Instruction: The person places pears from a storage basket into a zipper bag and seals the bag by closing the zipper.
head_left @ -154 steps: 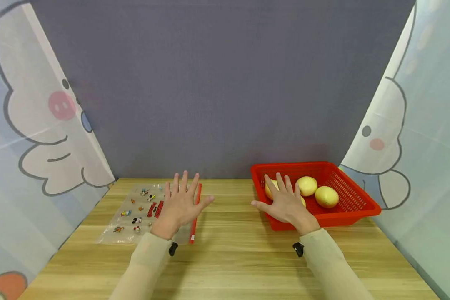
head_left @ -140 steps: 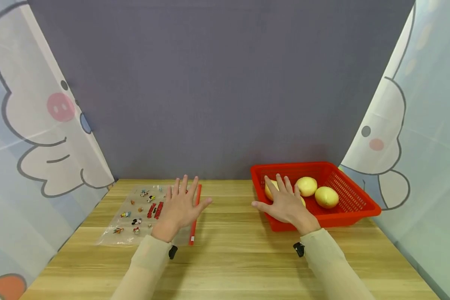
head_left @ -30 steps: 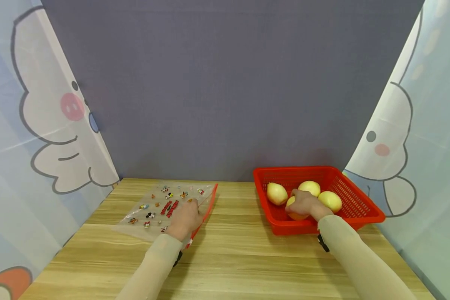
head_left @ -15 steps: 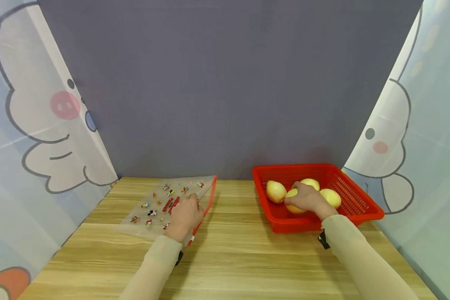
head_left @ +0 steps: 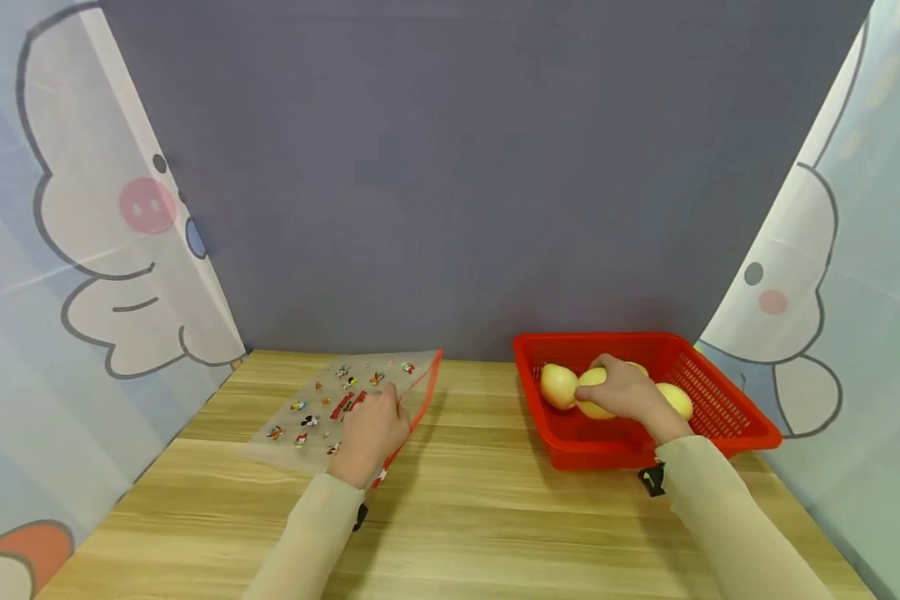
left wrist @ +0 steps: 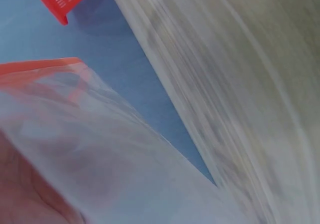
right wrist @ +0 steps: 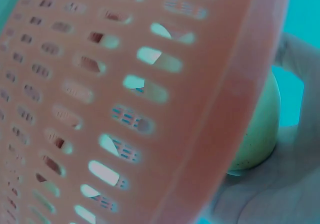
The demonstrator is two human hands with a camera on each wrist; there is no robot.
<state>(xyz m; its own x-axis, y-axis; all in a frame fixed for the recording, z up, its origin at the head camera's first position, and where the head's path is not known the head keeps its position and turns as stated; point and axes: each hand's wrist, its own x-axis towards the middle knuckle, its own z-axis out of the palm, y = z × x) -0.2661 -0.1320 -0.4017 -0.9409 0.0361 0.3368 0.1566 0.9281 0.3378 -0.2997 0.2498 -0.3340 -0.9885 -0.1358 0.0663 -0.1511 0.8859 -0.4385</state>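
Observation:
My left hand (head_left: 376, 429) pinches the clear printed zipper bag (head_left: 322, 450) near its red zip edge, which is raised off the table. In the left wrist view, the see-through film of the bag (left wrist: 100, 139) spreads in front of the hand (left wrist: 25, 189), covering part of it. Over the red basket, my right hand (head_left: 627, 395) grips a yellow lemon (head_left: 591, 393) with fingers curled round it. The right wrist view shows that lemon (right wrist: 260, 129) in the hand (right wrist: 285, 179), partly hidden behind the basket wall (right wrist: 200, 149).
The red plastic basket (head_left: 585, 458) with slotted sides stands at the table's right. More lemons lie inside, one at the left (head_left: 558, 387) and others partly behind the hand. A grey cloth panel (head_left: 450, 183) closes off the back of the wooden table (head_left: 465, 517).
Earlier, both hands were spread over the bag and basket. Since then, the left has taken the bag's edge and raised it; the right has taken a lemon and lifted it slightly.

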